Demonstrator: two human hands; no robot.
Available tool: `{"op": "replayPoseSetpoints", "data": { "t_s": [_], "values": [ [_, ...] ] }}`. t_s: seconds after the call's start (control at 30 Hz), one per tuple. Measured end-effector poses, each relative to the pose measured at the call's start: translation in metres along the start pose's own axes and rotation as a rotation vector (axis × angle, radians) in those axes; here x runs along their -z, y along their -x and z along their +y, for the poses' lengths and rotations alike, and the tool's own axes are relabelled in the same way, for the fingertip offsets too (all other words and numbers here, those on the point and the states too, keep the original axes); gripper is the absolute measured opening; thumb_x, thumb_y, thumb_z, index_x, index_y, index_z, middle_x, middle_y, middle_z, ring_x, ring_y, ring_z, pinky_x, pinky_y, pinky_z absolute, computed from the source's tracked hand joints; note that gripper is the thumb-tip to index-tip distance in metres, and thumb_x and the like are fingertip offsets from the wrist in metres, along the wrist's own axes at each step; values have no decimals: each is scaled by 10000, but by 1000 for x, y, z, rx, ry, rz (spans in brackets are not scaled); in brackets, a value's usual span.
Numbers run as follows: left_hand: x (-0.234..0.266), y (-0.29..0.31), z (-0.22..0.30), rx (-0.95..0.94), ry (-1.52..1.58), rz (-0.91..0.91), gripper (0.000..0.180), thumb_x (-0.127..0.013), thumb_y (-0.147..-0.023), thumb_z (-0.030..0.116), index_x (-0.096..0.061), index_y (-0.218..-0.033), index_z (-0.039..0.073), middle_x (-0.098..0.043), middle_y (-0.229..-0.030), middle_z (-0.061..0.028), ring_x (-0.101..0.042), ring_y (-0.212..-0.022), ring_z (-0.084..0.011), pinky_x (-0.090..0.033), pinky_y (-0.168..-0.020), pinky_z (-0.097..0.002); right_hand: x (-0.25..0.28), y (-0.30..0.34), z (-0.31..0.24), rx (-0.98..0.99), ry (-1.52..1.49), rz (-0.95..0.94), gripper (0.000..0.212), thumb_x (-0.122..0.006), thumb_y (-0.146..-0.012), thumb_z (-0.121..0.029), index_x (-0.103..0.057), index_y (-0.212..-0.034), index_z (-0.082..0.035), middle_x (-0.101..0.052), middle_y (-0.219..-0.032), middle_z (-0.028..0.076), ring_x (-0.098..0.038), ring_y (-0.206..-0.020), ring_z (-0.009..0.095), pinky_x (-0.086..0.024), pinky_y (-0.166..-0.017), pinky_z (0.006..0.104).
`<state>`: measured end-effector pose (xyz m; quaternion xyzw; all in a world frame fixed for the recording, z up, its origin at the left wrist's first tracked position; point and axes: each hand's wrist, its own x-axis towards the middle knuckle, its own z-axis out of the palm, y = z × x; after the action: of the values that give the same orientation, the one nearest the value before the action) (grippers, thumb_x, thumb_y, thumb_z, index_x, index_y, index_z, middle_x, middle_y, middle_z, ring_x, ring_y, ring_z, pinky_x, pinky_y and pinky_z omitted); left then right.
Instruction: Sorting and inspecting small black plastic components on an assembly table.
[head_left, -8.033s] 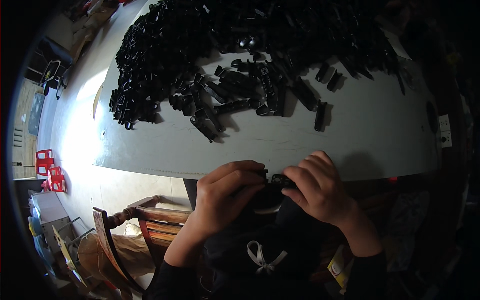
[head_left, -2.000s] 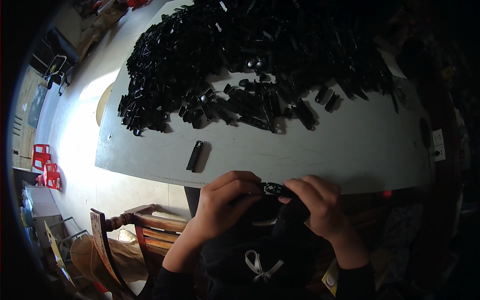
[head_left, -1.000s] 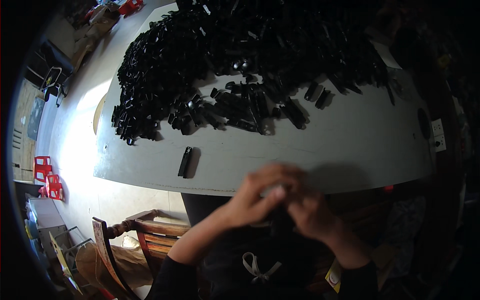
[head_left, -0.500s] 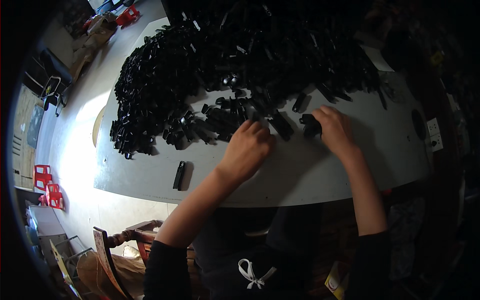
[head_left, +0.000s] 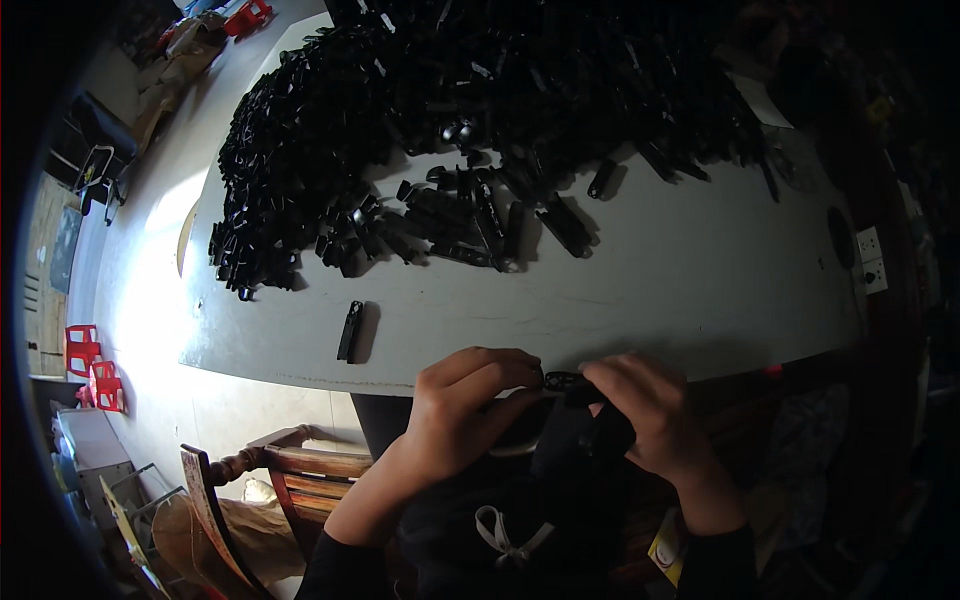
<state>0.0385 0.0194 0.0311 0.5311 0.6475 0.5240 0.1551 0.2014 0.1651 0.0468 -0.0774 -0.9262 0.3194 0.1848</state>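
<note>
At the table's near edge my two hands have come close together. My right hand [head_left: 648, 408] is closed on black plastic parts; the end of one black plastic part [head_left: 565, 380] sticks out toward the left hand. My left hand [head_left: 462, 402] is pinched, its fingertips beside that end; a dark bit shows at them, too small to name. One long black piece [head_left: 350, 332] lies alone on the table to the left. Farther off, several loose black pieces [head_left: 487, 225] lie in front of a large heap of black parts [head_left: 290, 160].
The pale table [head_left: 700, 300] has a curved near edge in front of my lap. A wooden chair [head_left: 315, 475] stands at lower left. Red stools [head_left: 83, 350] are on the floor at far left. A wall socket [head_left: 872, 260] is at the right.
Both hands have drawn back from the loose pieces to the near edge and closer to each other. The right hand has brought its black parts along.
</note>
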Motion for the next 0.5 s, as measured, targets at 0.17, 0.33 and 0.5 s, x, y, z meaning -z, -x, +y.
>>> {"op": "replayPoseSetpoints", "data": {
  "t_s": [0.17, 0.33, 0.5],
  "values": [
    [1, 16, 4, 43, 58, 61, 245, -765, -667, -60, -652, -872, 11, -702, -928, -114, -693, -837, -215, -554, -729, -281, 3, 4, -8, 47, 20, 51, 272, -639, -766, -56, -608, -1024, 26, -639, -861, 158, -641, -728, 293, -517, -613, 360],
    [-1, 19, 11, 124, 81, 133, 297, -776, -678, -33, -659, -943, 33, -685, -906, -96, -675, -796, -212, -546, -666, -297, 2, -1, -19, 90, 23, 64, 286, -645, -756, -66, -622, -1026, 27, -642, -855, 164, -632, -711, 288, -512, -604, 350],
    [9, 16, 17, 118, 70, 31, 328, -765, -674, -44, -670, -978, 32, -650, -909, -85, -661, -810, -212, -537, -676, -295, 8, 6, -21, 59, 90, 59, 326, -655, -713, -45, -636, -1031, 26, -637, -850, 141, -628, -692, 253, -508, -585, 344]
  ]
}}
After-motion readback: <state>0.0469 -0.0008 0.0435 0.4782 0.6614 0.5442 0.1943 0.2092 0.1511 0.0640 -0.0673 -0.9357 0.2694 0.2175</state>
